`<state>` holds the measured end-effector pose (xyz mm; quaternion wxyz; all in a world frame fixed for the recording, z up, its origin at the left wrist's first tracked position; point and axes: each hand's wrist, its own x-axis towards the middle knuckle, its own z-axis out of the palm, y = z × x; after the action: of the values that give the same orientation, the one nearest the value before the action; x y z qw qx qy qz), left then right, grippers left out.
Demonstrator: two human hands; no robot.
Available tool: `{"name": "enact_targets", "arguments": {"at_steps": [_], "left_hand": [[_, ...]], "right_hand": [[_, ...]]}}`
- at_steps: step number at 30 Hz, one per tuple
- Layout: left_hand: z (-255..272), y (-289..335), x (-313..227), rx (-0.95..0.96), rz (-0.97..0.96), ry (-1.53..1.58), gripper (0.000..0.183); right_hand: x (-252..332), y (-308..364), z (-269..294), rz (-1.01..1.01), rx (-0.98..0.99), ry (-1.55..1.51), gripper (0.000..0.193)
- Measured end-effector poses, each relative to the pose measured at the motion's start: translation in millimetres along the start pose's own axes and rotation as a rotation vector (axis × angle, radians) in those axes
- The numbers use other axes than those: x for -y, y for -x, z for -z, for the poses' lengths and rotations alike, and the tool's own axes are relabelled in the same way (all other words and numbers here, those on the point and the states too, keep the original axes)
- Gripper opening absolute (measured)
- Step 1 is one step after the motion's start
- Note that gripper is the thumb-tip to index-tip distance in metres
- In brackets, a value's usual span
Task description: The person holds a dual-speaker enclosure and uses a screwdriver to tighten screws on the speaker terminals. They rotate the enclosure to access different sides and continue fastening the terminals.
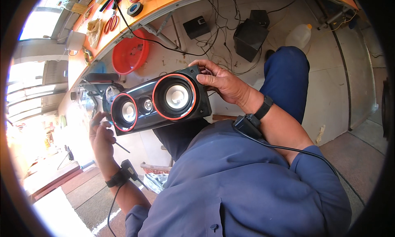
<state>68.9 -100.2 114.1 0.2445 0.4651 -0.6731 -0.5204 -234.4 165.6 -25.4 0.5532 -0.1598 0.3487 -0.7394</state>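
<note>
A black speaker box (140, 98) is tilted above my lap. Its glossy front carries two red-ringed cones and a small round driver between them. My right hand (222, 82) grips its right end, thumb on the front edge and fingers over the top. Beside the left end is my left hand (101, 134), its fingers curled. A thin dark shaft (122, 147) like a screwdriver's sticks out from that hand toward the lower right, and its other end is mostly hidden by the fingers. I cannot tell whether this hand also touches the speaker.
An orange workbench (164, 7) spans the far side, with red-handled scissors (111, 24) and a tape roll (134, 9) on it. Below are a red basin (131, 52), black boxes (250, 39) with tangled cables, and a plastic jug (299, 36). A cable (284, 146) runs along my right arm.
</note>
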Motion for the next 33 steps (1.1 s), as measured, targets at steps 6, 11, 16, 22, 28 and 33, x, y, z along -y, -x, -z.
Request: {"name": "enact_targets", "arguments": {"at_steps": [6, 11, 16, 22, 28, 33], "left_hand": [[16.2, -6.4, -57.7, -0.108, -0.150, -0.010, 0.036], [12.0, -6.5, -131.4, -0.156, -0.419, -0.268, 0.038], [-7.6, -10.7, -204.9, 0.234, -0.624, -0.294, 0.038], [-111.6, -1.1, -223.0, 0.395, -0.762, -0.344, 0.021], [-230.2, 30.8, -248.6, 0.572, -1.041, -0.571, 0.022], [-326.0, 37.7, -259.7, 0.799, -1.413, -0.806, 0.025]], "right_hand": [[0.2, 1.4, -2.9, 0.017, -0.004, -0.016, 0.041], [1.7, 1.6, -4.8, 0.050, -0.011, 0.041, 0.042], [-4.0, -0.3, 2.5, 0.083, 0.066, 0.033, 0.043], [-14.2, -2.6, 7.4, 0.103, 0.046, 0.113, 0.044], [-16.3, -5.1, 7.1, 0.116, 0.053, 0.133, 0.044], [-22.5, -15.7, 9.2, 0.075, 0.082, 0.030, 0.046]]}}
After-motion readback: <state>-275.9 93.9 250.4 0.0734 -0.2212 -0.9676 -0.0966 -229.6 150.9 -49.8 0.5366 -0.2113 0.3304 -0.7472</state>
